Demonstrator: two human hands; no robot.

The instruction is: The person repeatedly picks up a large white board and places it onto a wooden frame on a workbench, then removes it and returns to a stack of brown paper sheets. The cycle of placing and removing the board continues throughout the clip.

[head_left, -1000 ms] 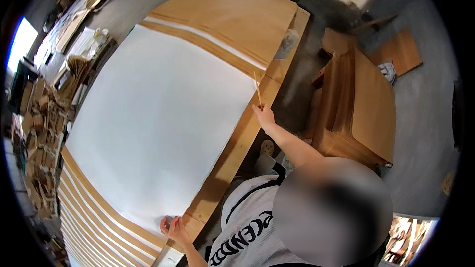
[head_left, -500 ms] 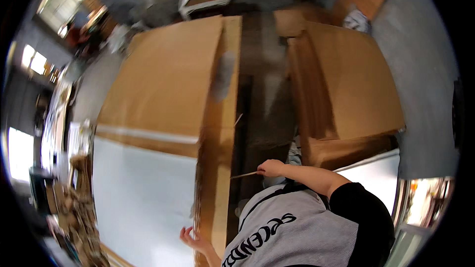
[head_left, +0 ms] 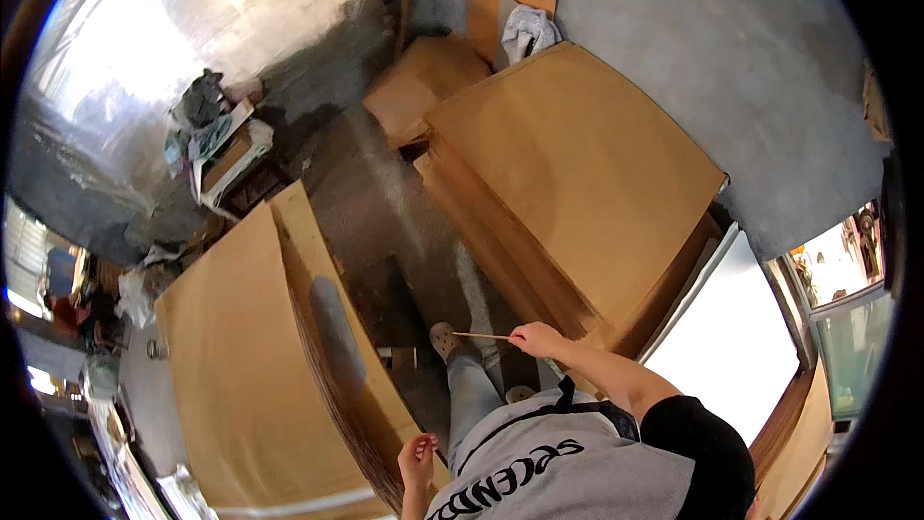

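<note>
My right hand (head_left: 539,339) is closed around one end of a thin wooden stick (head_left: 483,335). The stick points left, over my shoe and the floor between two cardboard stacks. Low in the view, my left hand (head_left: 417,460) hovers at the inner edge of the left cardboard stack (head_left: 241,366). Its fingers are loosely bent, with nothing visible in them. To the right of the gap lies another stack of brown cardboard sheets (head_left: 587,173), its front corner close to my right hand.
White sheets (head_left: 731,318) lie right of my arm, beside a glass-paned frame (head_left: 852,356). A wooden board (head_left: 342,327) runs along the left stack's inner side. Farther off are a cluttered small table (head_left: 231,159), a brown carton (head_left: 423,87) and a grey wall (head_left: 712,58).
My view has swung right, bringing the right stack toward the middle. My right hand still holds the stick. My left hand has left the white sheet's edge, its fingers more curled.
</note>
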